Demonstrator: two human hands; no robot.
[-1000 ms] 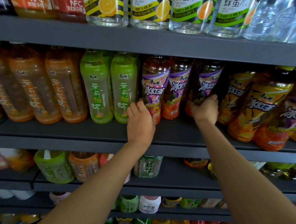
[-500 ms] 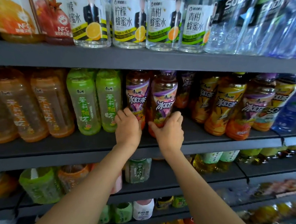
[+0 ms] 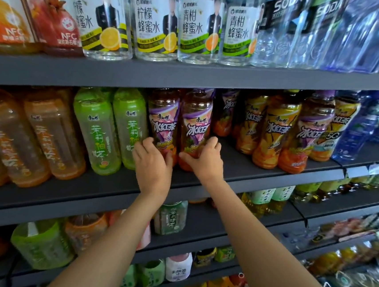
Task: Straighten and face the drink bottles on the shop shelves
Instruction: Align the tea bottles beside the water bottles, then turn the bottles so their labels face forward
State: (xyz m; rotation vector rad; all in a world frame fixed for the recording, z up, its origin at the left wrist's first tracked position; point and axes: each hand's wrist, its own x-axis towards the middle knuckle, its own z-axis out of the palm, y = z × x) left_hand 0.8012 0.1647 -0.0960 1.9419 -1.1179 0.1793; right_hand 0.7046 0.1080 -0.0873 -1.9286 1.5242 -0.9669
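Note:
Two purple-labelled iced tea bottles stand side by side on the middle dark shelf (image 3: 262,173). My left hand (image 3: 152,163) curls round the base of the left bottle (image 3: 163,117). My right hand (image 3: 205,158) grips the base of the right bottle (image 3: 196,118). Both labels face the front and both bottles stand upright. Behind and to the right stands another purple-labelled bottle (image 3: 227,112), set further back.
Green jasmine tea bottles (image 3: 97,130) and orange tea bottles (image 3: 46,134) stand to the left. Yellow-labelled iced tea bottles (image 3: 275,128) and blue water bottles (image 3: 356,131) stand to the right. Honey water bottles (image 3: 153,24) fill the upper shelf. Lower shelves hold more drinks.
My right hand left the bottle further right and came to the bottle beside my left hand's one. The view swung right and up; the two bottles now stand together at the front.

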